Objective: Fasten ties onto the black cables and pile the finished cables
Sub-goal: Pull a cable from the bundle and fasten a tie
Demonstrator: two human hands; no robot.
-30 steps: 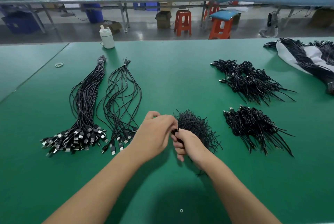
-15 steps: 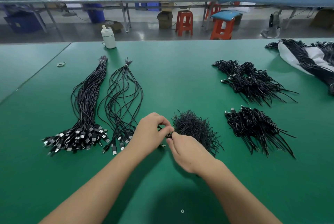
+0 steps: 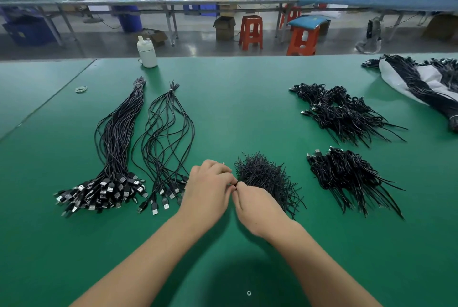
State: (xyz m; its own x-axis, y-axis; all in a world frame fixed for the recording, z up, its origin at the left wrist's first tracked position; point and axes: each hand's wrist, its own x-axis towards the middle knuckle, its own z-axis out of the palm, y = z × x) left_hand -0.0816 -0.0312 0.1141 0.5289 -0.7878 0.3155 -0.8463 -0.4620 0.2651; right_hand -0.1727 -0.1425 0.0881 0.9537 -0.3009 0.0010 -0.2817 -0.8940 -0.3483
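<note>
Pinching at the same spot, left hand and right hand meet fingertip to fingertip at the near-left edge of the tie heap. A second ago both hands sat lower and closer to the body; they have moved up to the heap's edge, right hand now flatter. Fingers on both are curled tight round something small and black, likely a tie; too small to confirm. No cable visibly in hand. Loose cables lie just left of the left hand, bound bundle beyond them. Finished piles and sit well right on the table. Judgement: picking or separating a tie, fastening not begun.
</note>
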